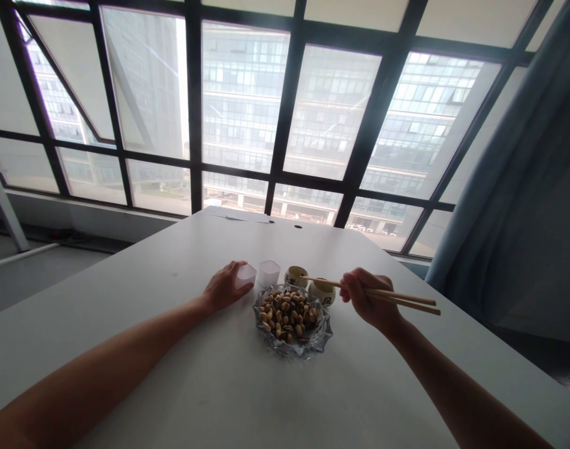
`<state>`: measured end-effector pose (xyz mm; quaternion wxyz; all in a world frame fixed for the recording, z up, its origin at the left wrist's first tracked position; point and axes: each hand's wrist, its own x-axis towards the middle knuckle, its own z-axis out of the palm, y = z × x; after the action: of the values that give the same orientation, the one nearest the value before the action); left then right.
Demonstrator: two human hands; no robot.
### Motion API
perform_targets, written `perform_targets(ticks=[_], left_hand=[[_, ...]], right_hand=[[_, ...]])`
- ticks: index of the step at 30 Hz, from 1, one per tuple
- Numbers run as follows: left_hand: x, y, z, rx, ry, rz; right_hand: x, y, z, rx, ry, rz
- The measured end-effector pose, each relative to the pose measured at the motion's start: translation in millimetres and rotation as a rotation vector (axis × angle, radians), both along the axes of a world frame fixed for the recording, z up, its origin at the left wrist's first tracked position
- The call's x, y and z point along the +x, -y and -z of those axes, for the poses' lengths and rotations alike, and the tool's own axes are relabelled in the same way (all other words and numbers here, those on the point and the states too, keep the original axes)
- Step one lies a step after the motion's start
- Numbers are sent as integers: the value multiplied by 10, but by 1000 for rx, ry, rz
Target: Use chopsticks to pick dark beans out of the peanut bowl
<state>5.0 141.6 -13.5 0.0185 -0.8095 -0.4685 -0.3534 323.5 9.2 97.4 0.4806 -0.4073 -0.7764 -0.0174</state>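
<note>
A clear glass bowl (320, 343) with a scalloped rim holds a heap of nuts (289, 317), pistachio-like in look. Behind it stand two small cream cups with dark characters, a left cup (295, 276) and a right cup (323, 293). My right hand (367, 296) grips a pair of wooden chopsticks (406, 298); their tips reach left over the cups. With fingers wrapped round it, my left hand (226, 287) holds a translucent white plastic cup (246, 276). A second translucent cup (269, 274) stands just right of that one, behind the bowl.
All this is on a white table (182, 386). Papers (238, 215) and two dark round holes are at its far edge. Beyond are large black-framed windows, with a blue-grey curtain (509, 187) on the right and a white metal frame (7, 209) on the left.
</note>
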Motion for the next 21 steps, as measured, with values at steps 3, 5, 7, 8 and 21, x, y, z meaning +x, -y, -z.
perform_targets(ticks=[3, 5, 7, 8, 21], left_hand=[[0, 2, 5, 5, 3, 4], [0, 4, 2, 13, 16, 7], [1, 7, -8, 38, 41, 29], [2, 9, -15, 64, 65, 51], [3, 46, -60, 208, 153, 192]], right_hand=[[12, -5, 13, 10, 1, -19], [16, -6, 19, 1, 8, -19], [16, -5, 19, -8, 10, -10], [14, -4, 17, -11, 8, -7], [10, 1, 37, -14, 4, -29]])
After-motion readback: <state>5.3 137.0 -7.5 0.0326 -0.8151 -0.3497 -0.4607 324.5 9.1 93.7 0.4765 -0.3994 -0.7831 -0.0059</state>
